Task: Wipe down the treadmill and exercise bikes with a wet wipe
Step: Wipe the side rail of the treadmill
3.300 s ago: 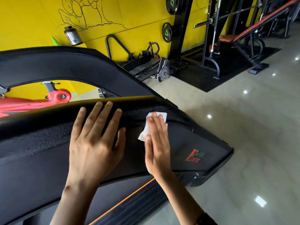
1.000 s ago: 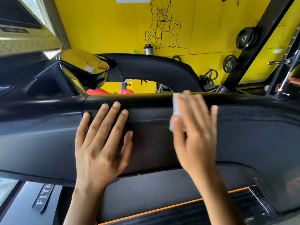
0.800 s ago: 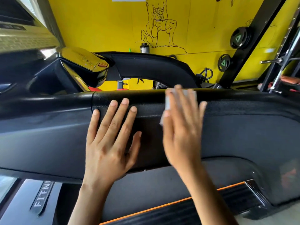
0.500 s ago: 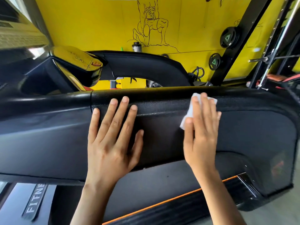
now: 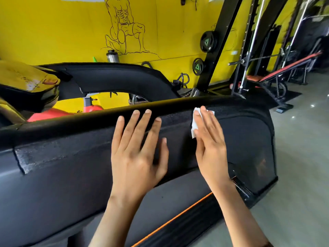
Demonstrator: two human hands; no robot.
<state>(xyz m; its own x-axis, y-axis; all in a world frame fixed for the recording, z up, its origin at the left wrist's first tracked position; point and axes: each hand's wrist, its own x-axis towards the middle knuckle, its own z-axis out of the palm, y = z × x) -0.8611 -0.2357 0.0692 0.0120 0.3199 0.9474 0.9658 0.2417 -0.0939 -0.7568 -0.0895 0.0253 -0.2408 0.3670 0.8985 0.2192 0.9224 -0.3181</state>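
While left hand (image 5: 137, 157) rests flat, right hand (image 5: 210, 145) presses wipe (image 5: 193, 129); both on treadmill (image 5: 62, 175).

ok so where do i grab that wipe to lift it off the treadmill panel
Pinch the wet wipe at its exposed left edge, coming from the left. It lies flat on the treadmill panel under the right hand, whose straight fingers cover the rest; that edge shows most.

Grey floor (image 5: 302, 157) carries the black treadmill (image 5: 71, 175) and a weight bench (image 5: 292, 66)
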